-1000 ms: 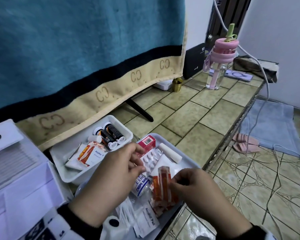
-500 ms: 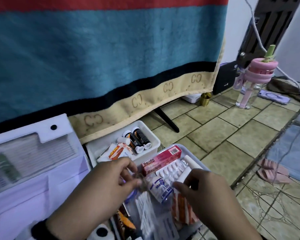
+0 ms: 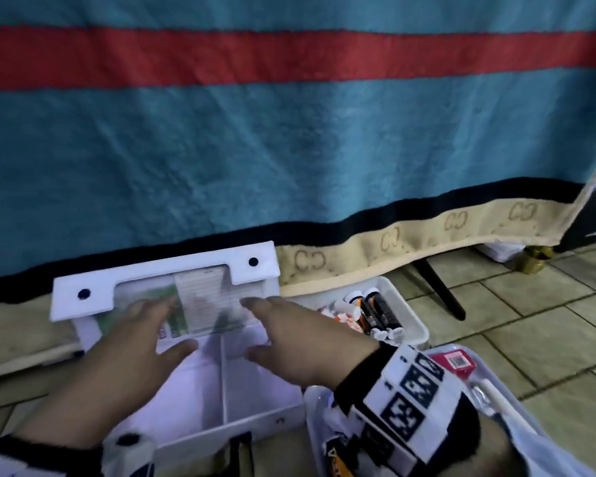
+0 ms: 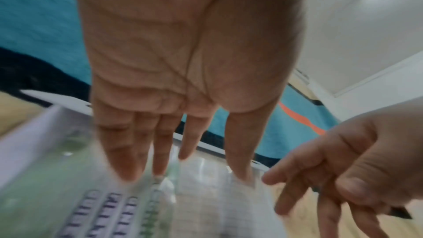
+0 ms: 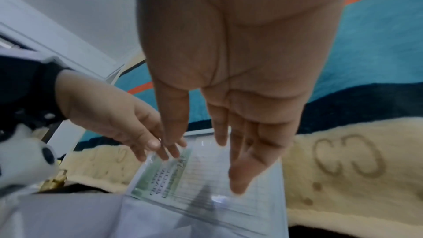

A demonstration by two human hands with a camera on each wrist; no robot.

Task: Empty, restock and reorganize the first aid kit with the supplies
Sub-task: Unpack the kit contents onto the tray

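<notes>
Both your hands have left the tray of loose supplies point(image 3: 516, 404) and now reach over the first aid kit point(image 3: 227, 383) — the white box lying open with its lid point(image 3: 162, 280) propped against the striped blanket point(image 3: 289, 149). Your left hand point(image 3: 135, 342) and right hand point(image 3: 300, 335) hover with fingers straight and spread, holding nothing, just short of the clear pocket point(image 5: 206, 178) inside the lid, where printed sheets show. The kit's two compartments look bare. To empty the pocket well, steady the lid with one hand and slide the sheets out flat — tugging may crease them.
</notes>
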